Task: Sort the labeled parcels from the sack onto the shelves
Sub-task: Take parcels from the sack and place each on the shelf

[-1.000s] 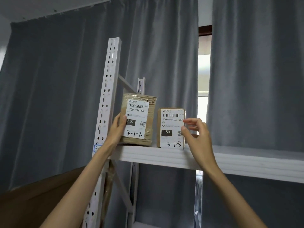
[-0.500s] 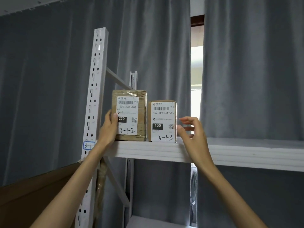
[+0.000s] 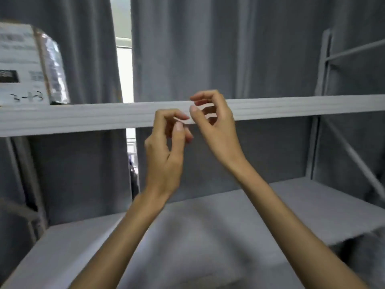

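Both hands have come off the parcels since a second ago, and the view has swung right and down. The left hand (image 3: 164, 151) and right hand (image 3: 214, 124) now hover together at frame centre in front of the upper shelf (image 3: 83, 117) edge, fingers loosely curled and grasping nothing. One parcel (image 3: 27, 65), marked 3-1-3, stands upright on that shelf at 10 o'clock, cut off by the frame edge and blurred; the second parcel seen earlier is out of view. So this placement looks done, and the next step is probably back to the sack, which is not visible. Count: one parcel in view, two hands, two shelf boards, with the lower shelf (image 3: 312, 197) at 5 o'clock carrying nothing visible. Grey curtain (image 3: 260, 49) behind, gap at 11 o'clock.
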